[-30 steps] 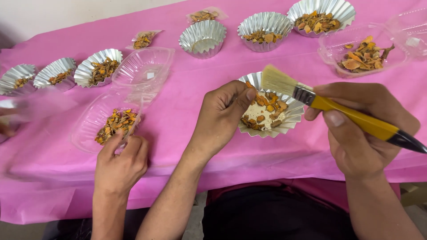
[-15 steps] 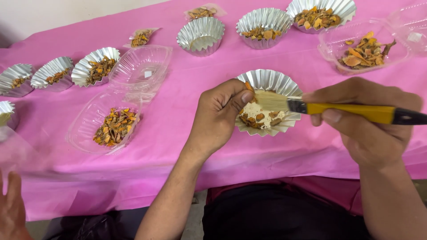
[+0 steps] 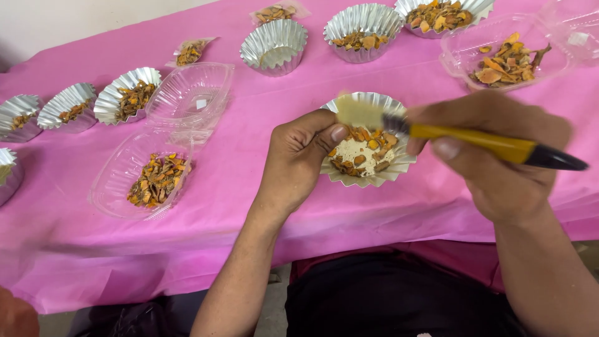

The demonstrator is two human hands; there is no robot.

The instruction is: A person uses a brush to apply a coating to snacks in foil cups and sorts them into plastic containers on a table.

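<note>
A silver foil cup holding orange-brown dried pieces over a pale powder sits near the table's front edge. My left hand grips its left rim, thumb resting on the edge. My right hand holds a flat brush by its yellow handle. The pale bristles hover over the cup's far rim, blurred by motion.
A pink tablecloth covers the table. An open clear plastic clamshell with dried pieces lies at the left. Several filled foil cups line the left and back, one empty. Another plastic container sits back right. A co-worker's hand shows bottom left.
The brush swept from above the cup's right side down across it to the far rim. The co-worker's hand left the clamshell and dropped to the bottom left corner.
</note>
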